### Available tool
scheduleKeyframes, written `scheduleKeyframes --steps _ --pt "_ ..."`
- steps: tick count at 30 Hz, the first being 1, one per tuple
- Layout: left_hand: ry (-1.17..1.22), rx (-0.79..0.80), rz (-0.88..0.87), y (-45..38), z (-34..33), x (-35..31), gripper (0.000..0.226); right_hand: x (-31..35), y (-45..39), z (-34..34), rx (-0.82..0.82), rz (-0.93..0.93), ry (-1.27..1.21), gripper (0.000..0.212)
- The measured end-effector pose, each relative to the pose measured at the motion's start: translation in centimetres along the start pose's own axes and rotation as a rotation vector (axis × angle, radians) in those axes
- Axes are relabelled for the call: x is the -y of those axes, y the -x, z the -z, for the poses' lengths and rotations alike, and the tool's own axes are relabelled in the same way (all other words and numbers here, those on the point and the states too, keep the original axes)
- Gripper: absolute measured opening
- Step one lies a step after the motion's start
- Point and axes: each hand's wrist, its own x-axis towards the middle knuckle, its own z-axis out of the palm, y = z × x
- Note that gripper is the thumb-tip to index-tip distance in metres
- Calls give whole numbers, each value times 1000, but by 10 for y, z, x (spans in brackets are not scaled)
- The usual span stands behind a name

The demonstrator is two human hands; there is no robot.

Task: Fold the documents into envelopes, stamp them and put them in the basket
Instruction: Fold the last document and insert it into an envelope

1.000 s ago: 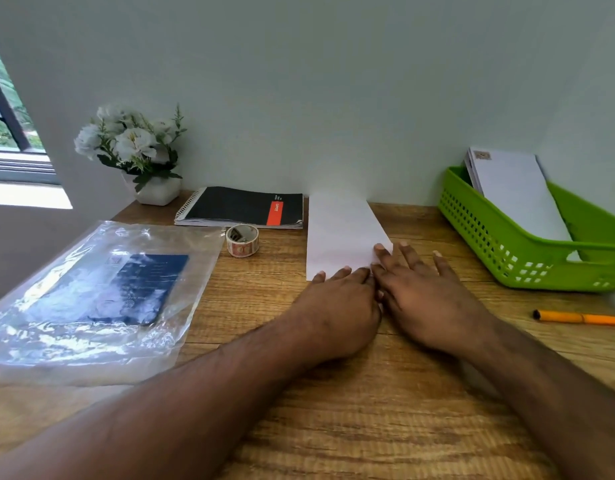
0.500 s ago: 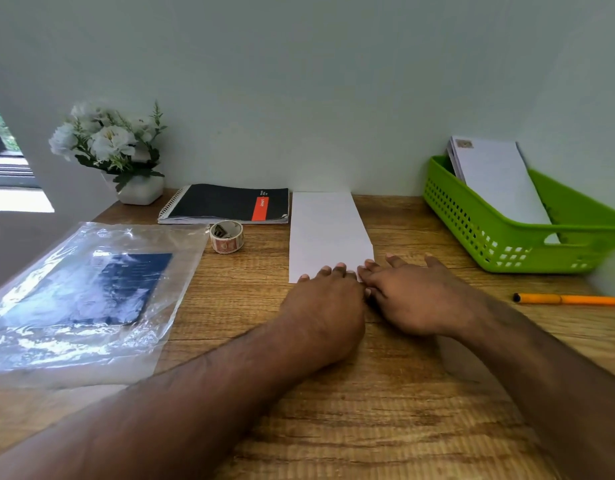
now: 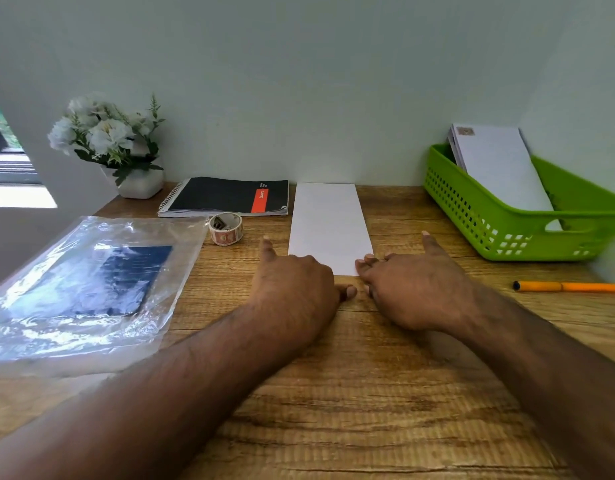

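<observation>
A long white folded paper (image 3: 328, 223) lies flat on the wooden desk, running from the wall toward me. My left hand (image 3: 295, 289) is at its near left corner, fingers curled onto the edge and one finger sticking out to the left. My right hand (image 3: 413, 289) is at the near right corner with fingertips on the edge and one finger raised outward. The green basket (image 3: 507, 244) stands at the right and holds white stamped envelopes (image 3: 496, 168). A roll of stamps (image 3: 225, 229) sits left of the paper.
A clear plastic bag with a dark blue pack (image 3: 91, 289) lies at the left. A black spiral notebook (image 3: 226, 195) and a white flower pot (image 3: 140, 181) stand by the wall. An orange pen (image 3: 569, 286) lies at the right, in front of the basket.
My hands, pressed flat side by side on the paper's near end, have spread apart to its two near corners, and their fingers have curled.
</observation>
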Motion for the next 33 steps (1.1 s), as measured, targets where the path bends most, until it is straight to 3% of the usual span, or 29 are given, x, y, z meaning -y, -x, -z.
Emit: scheduleKeyframes --steps 4,6,9,14,17,19,23,26,28,30,32,33 --pt "-40 -77 -25 -2 4 5 54 -7 -9 0 -238 62 -29 34" --pt "1 -137 -29 -4 5 12 50 -15 -12 3 -334 110 -68 34" --pt "96 -214 -46 -8 6 26 47 -23 -13 4 -353 168 -69 34" --pt "440 -275 -204 -23 -5 28 40 -17 -16 2 -490 253 81 41" --pt "529 -344 -267 -25 -8 23 26 -18 -21 -2 -681 321 0 46" --pt "590 -486 -307 -25 -9 23 17 -21 -22 -7 -900 348 -211 39" --pt "776 -993 -443 -29 -12 32 16 -32 -18 -8 -1226 327 -787 24" --pt "1109 -1248 -402 -25 -4 36 24 -52 -23 -11 -1334 159 -771 46" --pt "1473 -1276 -382 -22 2 38 24 -63 -27 -15 -1351 36 -669 56" --pt "1685 -1212 -266 -25 1 43 12 -68 -29 -17 -1311 -82 -526 59" --pt "1686 -992 -25 -31 -4 49 24 -70 -30 -18 -1154 -121 -472 60" --pt "1586 -843 72 -33 -7 53 35 -70 -30 -19 -995 -91 -534 62"
